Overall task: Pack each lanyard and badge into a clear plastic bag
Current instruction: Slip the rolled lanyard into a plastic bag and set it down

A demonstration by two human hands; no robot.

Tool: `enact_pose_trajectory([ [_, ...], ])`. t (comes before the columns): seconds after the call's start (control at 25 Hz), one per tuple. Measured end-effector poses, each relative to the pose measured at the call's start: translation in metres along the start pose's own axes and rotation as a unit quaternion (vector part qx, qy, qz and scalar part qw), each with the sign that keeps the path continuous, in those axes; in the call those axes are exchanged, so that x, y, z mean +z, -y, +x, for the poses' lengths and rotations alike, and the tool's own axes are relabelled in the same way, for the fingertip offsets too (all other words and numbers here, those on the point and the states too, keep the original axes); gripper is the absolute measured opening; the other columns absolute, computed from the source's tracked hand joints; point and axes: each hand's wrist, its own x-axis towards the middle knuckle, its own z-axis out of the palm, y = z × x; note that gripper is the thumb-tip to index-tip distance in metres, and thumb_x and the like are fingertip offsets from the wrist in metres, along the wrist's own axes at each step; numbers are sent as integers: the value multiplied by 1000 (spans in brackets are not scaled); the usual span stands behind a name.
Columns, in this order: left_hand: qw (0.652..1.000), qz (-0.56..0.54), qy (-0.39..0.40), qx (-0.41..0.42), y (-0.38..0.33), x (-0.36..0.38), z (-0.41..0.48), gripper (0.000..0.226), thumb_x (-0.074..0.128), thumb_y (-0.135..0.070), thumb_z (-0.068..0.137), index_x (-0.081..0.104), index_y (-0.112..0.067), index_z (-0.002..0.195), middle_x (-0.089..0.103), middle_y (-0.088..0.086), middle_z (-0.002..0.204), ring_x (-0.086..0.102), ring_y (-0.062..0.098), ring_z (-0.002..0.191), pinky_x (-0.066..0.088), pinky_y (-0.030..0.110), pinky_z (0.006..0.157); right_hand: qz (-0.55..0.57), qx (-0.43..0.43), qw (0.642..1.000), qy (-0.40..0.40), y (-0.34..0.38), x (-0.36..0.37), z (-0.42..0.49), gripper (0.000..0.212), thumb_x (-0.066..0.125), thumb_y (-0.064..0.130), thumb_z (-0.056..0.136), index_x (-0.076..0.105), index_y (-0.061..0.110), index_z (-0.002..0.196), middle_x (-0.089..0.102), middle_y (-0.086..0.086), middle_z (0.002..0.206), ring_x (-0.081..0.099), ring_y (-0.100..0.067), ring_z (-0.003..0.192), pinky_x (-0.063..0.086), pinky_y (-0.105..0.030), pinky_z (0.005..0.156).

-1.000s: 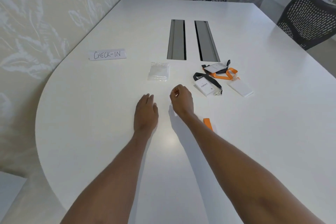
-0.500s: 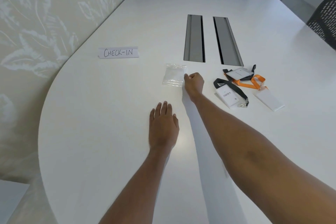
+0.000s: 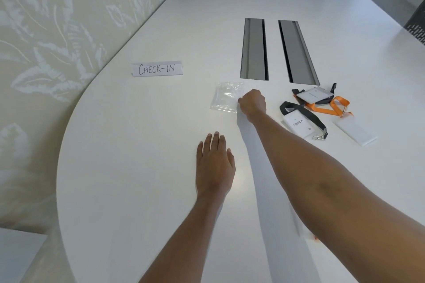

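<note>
My right hand (image 3: 252, 104) is stretched out to the far middle of the white table (image 3: 138, 145), fingers curled into a loose fist whose knuckles meet the right edge of the clear plastic bag (image 3: 226, 99); my fingertips are tucked under, so I cannot tell whether they pinch the bag or only touch it. The bag lies flat and crinkled just near the left of 2 grey slots (image 3: 254, 49) set in the tabletop. My left hand (image 3: 215, 165) rests palm down on the table nearer to me, fingers straight and close together, holding nothing, well apart from the bag. To the right of my right wrist lies a black lanyard (image 3: 305, 115) looped around a white badge (image 3: 299, 125). Further right an orange lanyard (image 3: 331, 108) runs to a second white badge (image 3: 355, 131), and a third badge (image 3: 315, 95) sits on top at the far side. A paper sign reading CHECK-IN (image 3: 157, 68) stands to the far left
</note>
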Motion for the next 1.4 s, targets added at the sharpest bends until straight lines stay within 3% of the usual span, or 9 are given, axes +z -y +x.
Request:
enact_pose_trajectory([
  [0.12,1000,-2,-3,-1,0,0,-1,51,37,-28,110,44,-11,157,41,6,168,30,23,159,22,46,131,66,-9,998,6,-6,-3,-3,24,57,8,90,43,18,73,60,-5,85,55,-30,78,45,-34,69],
  [0.28,1000,2,0,-2,0,-1,-1,51,35,-29,110,42,-12,158,39,5,169,28,22,160,20,44,131,172,-35,984,-6,-16,-5,-12,7,59,8,91,54,13,94,60,-2,93,56,-25,80,48,-34,70],
  [0.36,1000,-1,0,-1,0,-2,-1,51,35,-29,111,42,-12,158,39,5,169,28,21,160,20,44,131,211,-39,977,-3,-19,-9,-20,22,62,7,91,58,9,113,60,2,88,57,-18,76,49,-28,64],
  [0.48,1000,-1,0,1,0,-4,-3,51,35,-30,110,42,-13,158,39,5,169,29,21,159,20,43,131,226,-62,972,5,-21,-23,-33,38,63,6,92,60,9,129,59,4,79,57,-12,72,53,-29,74],
  [0.72,1000,-13,-4,5,0,-6,-4,50,37,-29,111,45,-11,157,42,6,167,30,22,159,20,42,131,204,-123,971,-13,-30,-64,-65,17,64,6,90,74,10,104,64,5,76,56,-9,67,46,-25,67],
  [0.84,999,-38,-4,1,0,-9,-6,49,35,-29,112,46,-9,156,42,8,167,31,22,159,20,41,131,124,-193,973,-16,-41,-85,-91,9,67,13,92,73,8,96,74,-2,90,64,-17,79,54,-36,74],
  [1.08,988,-152,-30,2,-5,-26,-18,49,45,-25,111,46,-5,155,50,13,161,44,28,151,31,42,127,-45,-295,954,3,-61,-118,-148,16,62,9,100,76,12,107,78,-3,110,72,-23,105,59,-43,89],
  [1.24,953,-291,-82,0,-11,-47,-28,50,53,-27,110,46,-8,156,53,10,158,48,26,148,39,43,123,-91,-304,948,9,-76,-129,-178,17,63,10,101,77,18,107,80,1,109,74,-19,104,59,-38,87],
  [1.4,922,-372,-103,39,-24,-70,-38,36,63,-21,106,64,-9,140,69,5,139,63,18,129,49,38,113,-87,-330,940,7,-88,-138,-200,16,64,11,101,77,18,106,80,3,107,74,-18,103,59,-40,86],
])
